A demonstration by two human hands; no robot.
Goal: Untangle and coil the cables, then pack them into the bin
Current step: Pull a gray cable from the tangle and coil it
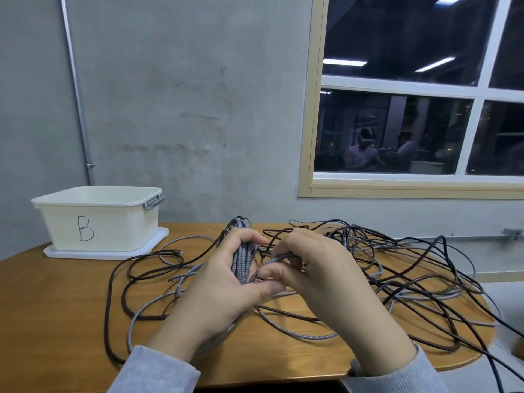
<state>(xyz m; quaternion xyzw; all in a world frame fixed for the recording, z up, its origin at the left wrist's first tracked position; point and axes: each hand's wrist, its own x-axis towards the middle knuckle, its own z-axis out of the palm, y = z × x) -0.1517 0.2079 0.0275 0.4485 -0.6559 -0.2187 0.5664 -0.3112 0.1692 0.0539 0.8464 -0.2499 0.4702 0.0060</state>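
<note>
The left hand [226,282] grasps a grey coil [243,259], fingers curled round its folded strands above the table [71,293]. The right hand [320,276] pinches one grey strand [272,263] just beside the coil. Loose dark and grey cables [397,268] sprawl over the table's middle and right. Far left, the bin [99,222], marked B, stands on its lid [158,241]; its contents are hidden.

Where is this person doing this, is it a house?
Probably an office or workshop, not a house: a bare concrete wall, a metal pipe running up it, and strip ceiling lights reflected in the dark window above a wooden table.
</note>
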